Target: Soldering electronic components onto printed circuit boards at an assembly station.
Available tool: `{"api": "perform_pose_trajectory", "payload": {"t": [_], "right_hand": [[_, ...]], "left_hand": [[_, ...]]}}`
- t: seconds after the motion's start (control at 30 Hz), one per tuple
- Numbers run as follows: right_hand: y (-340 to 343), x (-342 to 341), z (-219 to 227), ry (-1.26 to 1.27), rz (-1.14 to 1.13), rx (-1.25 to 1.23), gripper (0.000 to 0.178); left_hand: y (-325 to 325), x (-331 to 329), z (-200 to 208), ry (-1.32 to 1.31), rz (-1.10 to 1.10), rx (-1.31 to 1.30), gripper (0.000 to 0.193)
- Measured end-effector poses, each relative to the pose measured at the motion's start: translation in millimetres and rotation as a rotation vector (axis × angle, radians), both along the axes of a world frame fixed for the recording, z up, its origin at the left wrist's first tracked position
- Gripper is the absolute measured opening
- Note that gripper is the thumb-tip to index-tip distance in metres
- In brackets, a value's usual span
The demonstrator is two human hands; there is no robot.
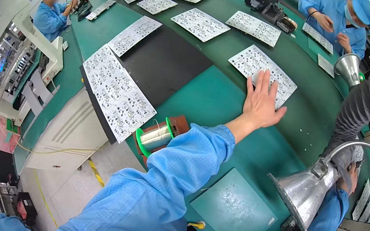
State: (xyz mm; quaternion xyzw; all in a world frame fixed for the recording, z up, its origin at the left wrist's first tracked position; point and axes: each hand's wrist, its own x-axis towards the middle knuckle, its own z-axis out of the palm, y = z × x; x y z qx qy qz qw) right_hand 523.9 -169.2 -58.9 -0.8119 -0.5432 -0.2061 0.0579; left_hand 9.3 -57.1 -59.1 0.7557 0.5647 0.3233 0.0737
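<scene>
Circuit board (pixel 253 61) lies at two o'clock on the green worktop (pixel 321 113), with our left grip (pixel 261 104) released and spread palm-down over it. At three o'clock, a cone-shaped metal hood (pixel 304 190) stands in front of our right grip (pixel 353 181), so we cannot tell what it grasps. Solder-wire spool (pixel 155 137) sits at seven; other boards (pixel 118 93) rest on a black mat (pixel 169 60) at ten.

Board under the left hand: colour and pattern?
White board with dense dark speckles, best in the head view.
</scene>
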Motion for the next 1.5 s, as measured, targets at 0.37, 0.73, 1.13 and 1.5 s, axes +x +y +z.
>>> {"api": "perform_pose_trajectory", "payload": {"t": [0.37,0.73,1.13,1.5], "right_hand": [[-68,-61,111,0.181,0.369,0.819,0.033],[-164,-152,194,0.192,0.456,1.259,0.030],[-381,-308,213,0.299,0.295,1.236,0.037],[-353,-340,140,0.853,0.823,0.736,0.042]], "left_hand": [[-8,0,-1,-0.081,0.002,0.074,0.079],[-110,-24,126,-0.629,-0.276,0.415,0.068],[-302,-24,172,-0.677,-1.071,0.448,0.066],[-309,2,115,-0.519,-1.099,0.095,0.036]]}}
